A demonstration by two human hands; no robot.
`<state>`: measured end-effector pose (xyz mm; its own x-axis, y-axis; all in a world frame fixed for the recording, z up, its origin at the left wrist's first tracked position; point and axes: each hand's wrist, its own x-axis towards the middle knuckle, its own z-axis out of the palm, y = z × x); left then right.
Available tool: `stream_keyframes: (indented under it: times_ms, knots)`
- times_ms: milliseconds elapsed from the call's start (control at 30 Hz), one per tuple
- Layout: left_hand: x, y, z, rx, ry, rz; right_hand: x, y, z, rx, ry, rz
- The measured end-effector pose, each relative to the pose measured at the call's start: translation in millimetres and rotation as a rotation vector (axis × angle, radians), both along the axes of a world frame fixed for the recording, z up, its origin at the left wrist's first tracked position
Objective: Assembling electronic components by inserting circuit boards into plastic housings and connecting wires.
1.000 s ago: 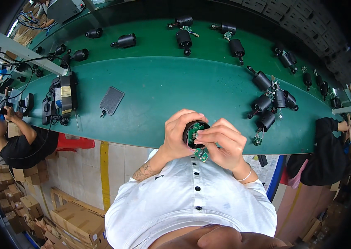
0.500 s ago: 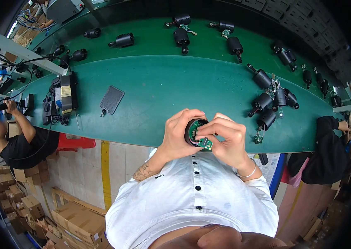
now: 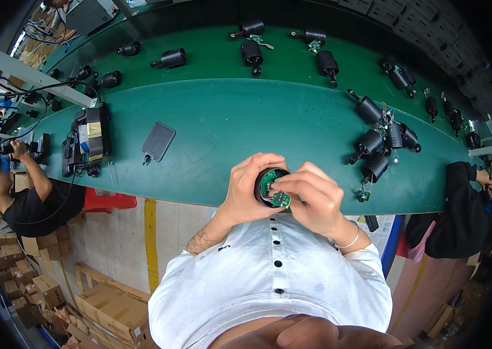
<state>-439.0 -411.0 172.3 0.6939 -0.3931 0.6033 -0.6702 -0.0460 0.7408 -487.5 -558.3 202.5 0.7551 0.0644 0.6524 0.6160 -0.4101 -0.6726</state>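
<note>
I see lots of bare green table ahead, and my hands sit at its near edge. My left hand wraps around a black round case. My right hand pinches a small green board at its open mouth.

A long green workbench stands over a pale tiled floor.

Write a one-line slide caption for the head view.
Left hand holds a black round housing while the right hand fits a small green circuit board over a green table.
</note>
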Motion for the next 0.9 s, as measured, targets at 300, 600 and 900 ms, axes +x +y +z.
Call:
stream_keyframes:
  times_ms: [300,600,900]
  knots:
    - [-5,-1,7,-0.015,0.163,-0.051,9,-10,13,0.069,0.114,0.091]
    - [-7,-3,3,-0.044,0.216,-0.023,13,-19,17,-0.021,0.266,0.138]
    - [-3,-4,-5,-0.005,-0.006,0.086,10,-8,7,-0.018,0.164,0.033]
